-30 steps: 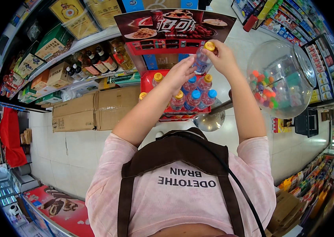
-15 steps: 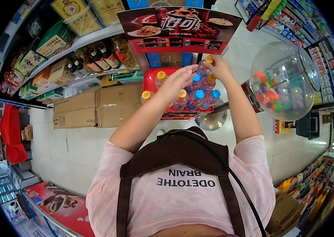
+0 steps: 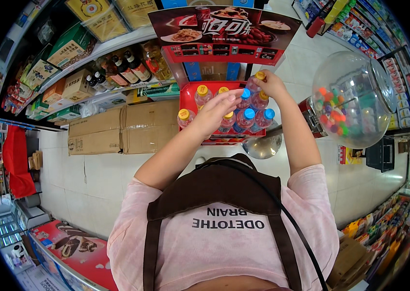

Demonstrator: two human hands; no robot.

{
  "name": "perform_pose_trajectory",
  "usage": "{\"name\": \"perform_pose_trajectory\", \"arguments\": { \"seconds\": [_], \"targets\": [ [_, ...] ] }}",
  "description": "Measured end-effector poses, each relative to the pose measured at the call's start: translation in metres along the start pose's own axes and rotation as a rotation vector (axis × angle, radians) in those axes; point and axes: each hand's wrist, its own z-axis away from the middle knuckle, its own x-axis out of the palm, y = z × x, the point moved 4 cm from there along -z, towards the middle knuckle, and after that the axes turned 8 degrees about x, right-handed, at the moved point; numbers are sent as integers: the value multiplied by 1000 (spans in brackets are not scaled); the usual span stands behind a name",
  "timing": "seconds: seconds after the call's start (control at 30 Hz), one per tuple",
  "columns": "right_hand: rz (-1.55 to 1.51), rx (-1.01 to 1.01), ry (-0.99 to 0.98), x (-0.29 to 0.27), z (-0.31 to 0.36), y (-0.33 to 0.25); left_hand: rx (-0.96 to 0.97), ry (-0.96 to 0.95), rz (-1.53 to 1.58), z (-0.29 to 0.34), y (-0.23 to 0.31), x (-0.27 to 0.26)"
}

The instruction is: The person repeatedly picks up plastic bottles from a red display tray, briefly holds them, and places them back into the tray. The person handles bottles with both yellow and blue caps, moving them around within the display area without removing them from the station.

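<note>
My right hand (image 3: 272,85) is closed round the top of a clear bottle (image 3: 253,81) with a yellow cap, at the back right corner of a red display rack (image 3: 185,94). My left hand (image 3: 218,110) hovers over the middle of the rack, its fingers stretched out and nothing held. Beneath and around it stand several clear bottles, among them a yellow-capped bottle (image 3: 184,118) at the front left and a blue-capped bottle (image 3: 265,119) at the front right. The left palm hides part of the bottles in the middle.
A red printed sign (image 3: 224,36) rises behind the rack. To its right stands a clear globe (image 3: 353,99) of small coloured balls on a metal stand. Cardboard boxes (image 3: 149,125) lie at the left, below shelves of dark bottles (image 3: 134,68). A black basket (image 3: 380,154) sits farther right.
My left hand has drawn down and away from the bottle in my right hand, uncovering another yellow cap behind it. The right hand keeps its hold; the whole view has shifted slightly.
</note>
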Motion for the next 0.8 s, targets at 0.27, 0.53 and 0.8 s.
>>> {"name": "perform_pose_trajectory", "arguments": {
  "seconds": [0.27, 0.53, 0.8],
  "targets": [
    [133, -111, 212, -27, 39, -18, 30, -34, -147, 31, 2, -17],
    [-451, -183, -37, -39, 141, -41, 71, 74, -139, 87, 9, -50],
    [-440, -244, -343, 10, 182, -79, 62, 160, -154, 95, 2, -83]
  ]
}}
